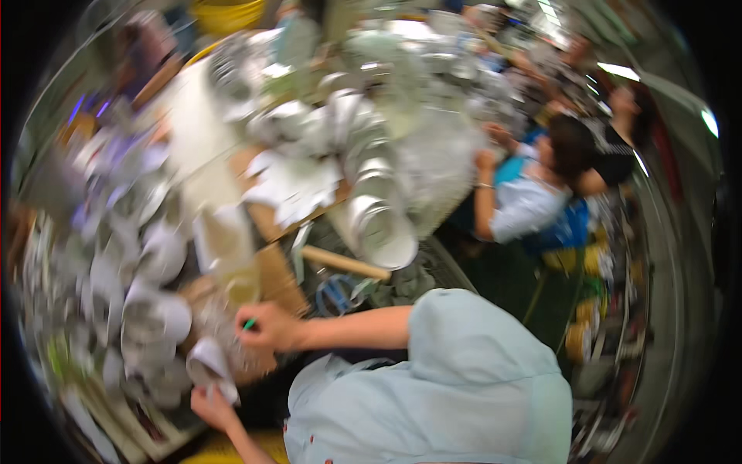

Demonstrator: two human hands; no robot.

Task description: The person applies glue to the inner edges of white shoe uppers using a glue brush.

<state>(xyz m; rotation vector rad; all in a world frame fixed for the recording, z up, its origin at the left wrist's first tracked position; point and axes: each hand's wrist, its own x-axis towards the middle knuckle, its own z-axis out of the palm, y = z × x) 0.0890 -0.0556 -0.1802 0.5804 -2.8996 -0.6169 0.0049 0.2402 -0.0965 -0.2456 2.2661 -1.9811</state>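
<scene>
Crowded workshop: stacked metal pots [376, 220], seated workers [533, 193].

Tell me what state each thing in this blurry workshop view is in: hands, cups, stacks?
Right hand: closed around a small green tool.
Left hand: gripping a white cone-shaped cup, tilted.
Long stack of metal cups: lying on its side, open end toward the camera.
Wooden handle: lying flat, untouched.
Cardboard sheet: flat on the table.

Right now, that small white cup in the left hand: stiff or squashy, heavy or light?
The white cup looks thin-walled, so probably light and easy to dent. The left hand pinches it from below, suggesting little weight. Its rounded shape could roll if laid down. Blur limits certainty.
</scene>
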